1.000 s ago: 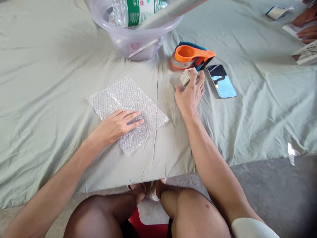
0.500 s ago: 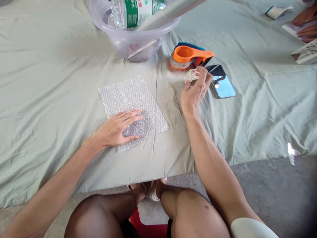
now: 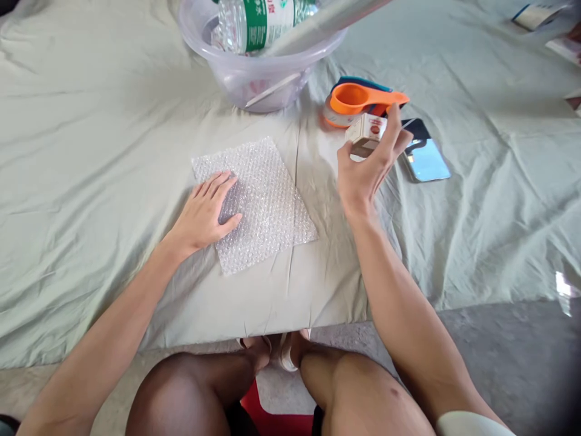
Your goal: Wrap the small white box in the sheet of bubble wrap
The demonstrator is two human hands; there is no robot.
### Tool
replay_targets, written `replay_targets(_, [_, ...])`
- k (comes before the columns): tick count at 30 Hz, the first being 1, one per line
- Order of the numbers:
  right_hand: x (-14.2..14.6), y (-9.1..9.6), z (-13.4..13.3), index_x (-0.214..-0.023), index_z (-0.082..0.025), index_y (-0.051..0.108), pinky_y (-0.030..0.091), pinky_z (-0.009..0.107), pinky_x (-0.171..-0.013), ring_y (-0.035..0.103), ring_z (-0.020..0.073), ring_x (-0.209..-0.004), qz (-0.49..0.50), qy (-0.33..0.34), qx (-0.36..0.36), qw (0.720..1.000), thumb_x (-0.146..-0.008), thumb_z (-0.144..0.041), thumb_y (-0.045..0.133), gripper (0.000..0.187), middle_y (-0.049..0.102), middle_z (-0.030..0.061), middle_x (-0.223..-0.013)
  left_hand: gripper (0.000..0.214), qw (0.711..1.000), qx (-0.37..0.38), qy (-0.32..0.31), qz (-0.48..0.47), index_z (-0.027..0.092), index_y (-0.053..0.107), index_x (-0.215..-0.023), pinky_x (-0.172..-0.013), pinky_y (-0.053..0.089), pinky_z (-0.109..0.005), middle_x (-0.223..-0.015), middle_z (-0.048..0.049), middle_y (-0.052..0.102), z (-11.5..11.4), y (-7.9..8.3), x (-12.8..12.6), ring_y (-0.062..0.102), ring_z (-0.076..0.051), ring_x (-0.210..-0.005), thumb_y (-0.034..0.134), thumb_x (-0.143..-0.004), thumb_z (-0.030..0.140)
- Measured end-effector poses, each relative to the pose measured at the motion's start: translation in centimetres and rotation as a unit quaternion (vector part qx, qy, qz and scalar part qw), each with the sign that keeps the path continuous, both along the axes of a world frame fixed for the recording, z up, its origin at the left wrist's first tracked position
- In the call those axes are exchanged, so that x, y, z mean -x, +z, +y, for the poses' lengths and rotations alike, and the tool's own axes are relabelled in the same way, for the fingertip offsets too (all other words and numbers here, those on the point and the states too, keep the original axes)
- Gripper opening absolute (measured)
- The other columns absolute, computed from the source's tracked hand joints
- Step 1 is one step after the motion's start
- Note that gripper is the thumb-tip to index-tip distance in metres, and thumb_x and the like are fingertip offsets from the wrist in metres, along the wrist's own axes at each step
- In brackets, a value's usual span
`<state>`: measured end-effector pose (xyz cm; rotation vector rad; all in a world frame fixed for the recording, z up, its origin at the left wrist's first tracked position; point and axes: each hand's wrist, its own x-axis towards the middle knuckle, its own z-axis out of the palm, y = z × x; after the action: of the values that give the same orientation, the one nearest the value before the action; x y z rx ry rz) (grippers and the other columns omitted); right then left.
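A sheet of bubble wrap [image 3: 265, 197] lies on the pale green tablecloth [image 3: 91, 151] in front of me. My left hand [image 3: 205, 213] rests flat on its left part, fingers stretched out. My right hand [image 3: 368, 165] is raised a little above the cloth to the right of the sheet, with thumb and fingers closed round a small beige box [image 3: 365, 134] that has a red mark on one face.
A clear plastic basin [image 3: 254, 63] at the back holds a green-labelled water bottle [image 3: 258, 21] and a grey roll. An orange and blue tape dispenser [image 3: 361, 103] and a phone [image 3: 426, 158] lie beyond my right hand. Papers lie at the far right. My knees show below the table edge.
My right hand picked the small box up from the cloth beside the tape dispenser and turned it upward. My left hand slid and turned the bubble wrap, staying flat on it.
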<state>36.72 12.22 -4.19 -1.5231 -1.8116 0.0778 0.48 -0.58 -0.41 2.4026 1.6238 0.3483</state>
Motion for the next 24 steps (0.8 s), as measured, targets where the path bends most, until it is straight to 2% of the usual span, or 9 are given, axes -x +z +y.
replay_targets(3, [2.5,0.6,-0.5,-0.17,-0.039,0.044,0.066,0.065,-0.114,0.069,0.0371,-0.141,0.172,-0.015,0.001,0.985,-0.113,-0.073,0.041,0.066,0.068,0.0143,-0.156,0.074,1.0,-0.001,-0.001,0.0,0.02,0.043,-0.176,-0.145,0.024,-0.069,-0.193,-0.0175,0.032,0.2,-0.2,0.2,0.023,-0.043,-0.182,0.054,-0.112,0.054])
replay_targets(5, [4.2,0.7,-0.8,-0.153,-0.041,0.059,0.07,0.062,-0.108,0.077,0.0336,-0.128,0.276,0.041,0.054,0.959,-0.108,-0.088,0.041,0.068,0.078,0.0088,-0.14,0.074,1.0,0.002,-0.001,0.003,0.02,0.044,-0.176,-0.146,0.023,-0.07,-0.193,-0.0179,0.03,0.3,-0.3,0.3,0.023,-0.043,-0.182,0.055,-0.112,0.057])
replay_targets(8, [5.8,0.6,-0.9,-0.142,-0.037,0.069,0.073,0.059,-0.1,0.083,0.0331,-0.119,0.385,0.111,0.117,0.909,-0.103,-0.099,0.033,0.082,0.082,0.0095,-0.131,0.076,1.0,0.009,0.001,0.01,0.02,0.042,-0.178,-0.148,0.021,-0.067,-0.194,-0.0178,0.029,0.4,-0.4,0.3,0.026,-0.042,-0.182,0.054,-0.113,0.059])
replay_targets(10, [6.3,0.6,-1.1,-0.148,-0.032,0.068,0.073,0.06,-0.1,0.084,0.0347,-0.117,0.408,0.116,0.126,0.897,-0.104,-0.098,0.026,0.089,0.08,0.0131,-0.134,0.077,1.0,0.009,0.003,0.014,0.021,0.041,-0.179,-0.148,0.02,-0.068,-0.194,-0.0172,0.027,0.4,-0.5,0.3,0.024,-0.042,-0.182,0.054,-0.114,0.061])
replay_targets(13, [6.9,1.3,-2.2,-0.173,-0.036,0.047,0.07,0.064,-0.11,0.079,0.0354,-0.128,0.333,0.082,0.089,0.935,-0.11,-0.086,0.023,0.084,0.074,0.0128,-0.148,0.076,1.0,0.004,-0.012,0.018,0.027,0.044,-0.179,-0.147,0.019,-0.072,-0.197,-0.016,0.016,0.4,-0.5,0.4,0.015,-0.045,-0.184,0.058,-0.113,0.062])
replay_targets(15, [7.4,2.2,-3.6,-0.183,-0.039,0.028,0.065,0.064,-0.12,0.068,0.0358,-0.149,0.228,0.066,0.054,0.97,-0.112,-0.078,0.028,0.081,0.061,0.0111,-0.167,0.074,0.999,0.004,-0.032,0.023,0.031,0.046,-0.178,-0.146,0.015,-0.074,-0.198,-0.0143,0.013,0.5,-0.5,0.5,0.013,-0.046,-0.184,0.06,-0.113,0.063])
replay_targets(17, [8.0,2.9,-5.0,-0.186,-0.037,0.02,0.062,0.06,-0.126,0.055,0.036,-0.162,0.138,0.091,0.042,0.985,-0.113,-0.073,0.033,0.083,0.051,0.0107,-0.178,0.077,0.999,0.011,-0.047,0.024,0.031,0.043,-0.18,-0.147,0.011,-0.074,-0.197,-0.014,0.016,0.5,-0.6,0.6,0.015,-0.044,-0.184,0.06,-0.113,0.065])
replay_targets(21, [9.0,3.0,-7.0,-0.183,-0.032,0.032,0.065,0.059,-0.12,0.065,0.0371,-0.145,0.068,0.251,0.1,0.96,-0.111,-0.069,0.053,0.084,0.062,0.0127,-0.166,0.102,0.999,0.026,-0.04,0.007,0.02,0.022,-0.186,-0.149,0.008,-0.07,-0.196,-0.0202,0.019,0.7,-0.8,0.8,0.015,-0.043,-0.184,0.062,-0.108,0.073])
replay_targets(24, [9.6,2.0,-7.2,-0.171,-0.028,0.05,0.065,0.06,-0.118,0.072,0.036,-0.132,0.062,0.318,0.132,0.937,-0.105,-0.048,0.072,0.073,0.07,0.0132,-0.154,0.114,0.999,0.036,-0.032,-0.007,0.015,0.007,-0.187,-0.149,0.006,-0.069,-0.195,-0.0229,0.017,0.7,-1.0,0.8,0.014,-0.044,-0.184,0.064,-0.107,0.072])
